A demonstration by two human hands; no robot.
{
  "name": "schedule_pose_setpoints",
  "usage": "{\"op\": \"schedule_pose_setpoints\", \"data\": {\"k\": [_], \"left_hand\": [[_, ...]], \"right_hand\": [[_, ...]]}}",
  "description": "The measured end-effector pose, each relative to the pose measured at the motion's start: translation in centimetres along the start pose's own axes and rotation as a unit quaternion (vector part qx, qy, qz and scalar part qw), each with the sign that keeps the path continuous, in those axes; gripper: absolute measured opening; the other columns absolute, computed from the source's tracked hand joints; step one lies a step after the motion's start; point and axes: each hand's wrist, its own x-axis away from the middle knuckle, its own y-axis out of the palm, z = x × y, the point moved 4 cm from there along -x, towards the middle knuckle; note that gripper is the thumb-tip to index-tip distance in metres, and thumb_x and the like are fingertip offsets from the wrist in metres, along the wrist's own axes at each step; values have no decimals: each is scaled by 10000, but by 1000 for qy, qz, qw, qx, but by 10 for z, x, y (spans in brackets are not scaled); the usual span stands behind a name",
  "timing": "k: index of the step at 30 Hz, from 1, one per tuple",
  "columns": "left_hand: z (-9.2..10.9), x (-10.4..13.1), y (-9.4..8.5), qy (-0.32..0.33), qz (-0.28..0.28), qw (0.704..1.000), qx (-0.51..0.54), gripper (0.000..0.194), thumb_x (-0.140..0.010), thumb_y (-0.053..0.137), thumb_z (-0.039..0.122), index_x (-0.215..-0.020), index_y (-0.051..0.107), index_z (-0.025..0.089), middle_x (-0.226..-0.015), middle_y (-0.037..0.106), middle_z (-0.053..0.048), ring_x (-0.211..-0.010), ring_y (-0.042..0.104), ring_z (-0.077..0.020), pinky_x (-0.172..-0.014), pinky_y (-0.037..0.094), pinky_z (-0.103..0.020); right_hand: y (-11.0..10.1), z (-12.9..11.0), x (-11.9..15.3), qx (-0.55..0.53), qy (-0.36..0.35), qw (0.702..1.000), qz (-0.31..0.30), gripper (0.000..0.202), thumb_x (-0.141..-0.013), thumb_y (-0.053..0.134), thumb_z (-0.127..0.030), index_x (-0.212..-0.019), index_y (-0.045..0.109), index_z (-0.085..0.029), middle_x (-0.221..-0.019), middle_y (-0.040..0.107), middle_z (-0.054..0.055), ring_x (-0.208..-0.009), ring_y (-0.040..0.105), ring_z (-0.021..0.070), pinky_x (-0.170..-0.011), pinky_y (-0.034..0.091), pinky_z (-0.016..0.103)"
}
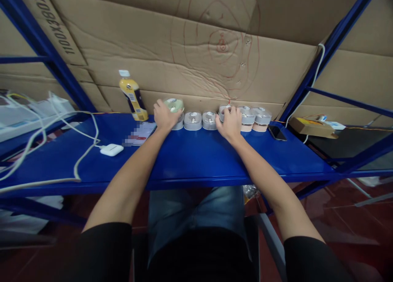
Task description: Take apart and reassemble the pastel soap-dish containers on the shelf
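Black shirt (202, 253) is showing closest, left hand (166, 118) is gripping the stacked green container (175, 104), right hand (230, 125), well apart, is covering a clear container (225, 108) (can't tell if gripping), so sloppy nudging could be toppling stuff onto the tubs (193, 121) between.

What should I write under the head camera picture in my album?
Left hand on a green box, right hand on a grey box, in a row on a blue shelf.

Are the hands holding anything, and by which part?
The left hand touches the green container, the right hand a greyish container, both near the top; a firm grip cannot be confirmed.
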Motion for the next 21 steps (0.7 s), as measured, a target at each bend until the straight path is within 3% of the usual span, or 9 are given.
{"op": "schedule_pose_setpoints", "data": {"k": [4, 6, 9, 11, 14, 17, 21], "left_hand": [[13, 16, -21, 111, -22, 992, 55, 938, -737, 898, 396, -1526, 459, 146, -1541, 619, -263, -1505, 589, -470, -1282, 468, -606], [19, 31, -26, 188, -85, 973, 105, 966, -715, 917, 408, -1532, 455, 180, -1515, 653, -222, -1469, 627, -453, -1265, 489, -605], [24, 62, -27, 269, -226, 917, 186, 967, -712, 923, 457, -1526, 469, 198, -1478, 687, -201, -1406, 685, -424, -1219, 540, -585], [25, 82, -23, 288, -308, 879, 223, 949, -730, 909, 488, -1531, 480, 214, -1525, 666, -203, -1440, 671, -417, -1224, 540, -582], [22, 102, -13, 288, -391, 841, 239, 988, -729, 905, 481, -1573, 467, 214, -1514, 681, -208, -1454, 666, -424, -1239, 522, -614], [15, 111, -4, 285, -422, 829, 230, 1062, -691, 930, 468, -1605, 453, 215, -1469, 714, -199, -1399, 705, -426, -1220, 533, -626], [8, 114, -1, 284, -427, 833, 209, 1147, -656, 980, 503, -1636, 455, 221, -1470, 715, -207, -1364, 723, -439, -1182, 556, -638]], "right_hand": [[-7, 4, -2, -72, -18, 997, -18, 403, -1029, 583, -496, -1250, 718, -187, -1283, 678, 201, -1297, 599, 402, -1181, 475, 609], [-12, 4, -2, -147, -58, 986, -47, 541, -986, 670, -583, -1374, 670, -205, -1372, 672, 186, -1332, 616, 379, -1199, 489, 577], [-15, -1, 3, -250, -132, 950, -132, 944, -802, 856, -735, -1550, 577, -231, -1583, 607, 186, -1457, 590, 392, -1236, 494, 567], [-13, -7, 11, -280, -164, 924, -204, 1112, -698, 929, -768, -1605, 551, -248, -1648, 586, 183, -1501, 580, 409, -1268, 476, 580], [-4, -17, 26, -273, -183, 900, -287, 1119, -672, 965, -729, -1608, 578, -253, -1588, 660, 170, -1439, 647, 412, -1253, 493, 601], [5, -26, 38, -243, -186, 893, -329, 1033, -695, 960, -706, -1563, 634, -250, -1495, 722, 160, -1374, 691, 406, -1206, 534, 599], [11, -29, 42, -223, -174, 897, -341, 999, -669, 970, -716, -1511, 678, -265, -1461, 736, 147, -1357, 694, 410, -1185, 545, 600]]}}
